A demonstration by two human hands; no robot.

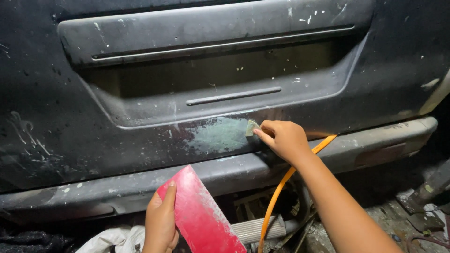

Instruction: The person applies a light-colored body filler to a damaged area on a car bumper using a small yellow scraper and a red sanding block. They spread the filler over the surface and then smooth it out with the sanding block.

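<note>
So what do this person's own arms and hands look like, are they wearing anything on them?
Both are bare: no gloves, sleeves, rings or watch in view. The left hand shows only to the wrist; the right hand comes with a bare forearm. Fingernails are short and plain.

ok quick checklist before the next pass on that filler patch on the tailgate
1. Right hand grips the small sanding piece: ok, pinched in the fingertips.
2. Piece against the panel: ok, at the right edge of the pale green patch.
3. Left hand holds the red spreader: ok, held below the bumper, off the panel.
4. Orange hose away from the patch: ok, it runs under the right wrist.
5. Patch level with the tailgate: cannot tell.
6. Spreader clean: not ok, whitish residue on its face.
</note>
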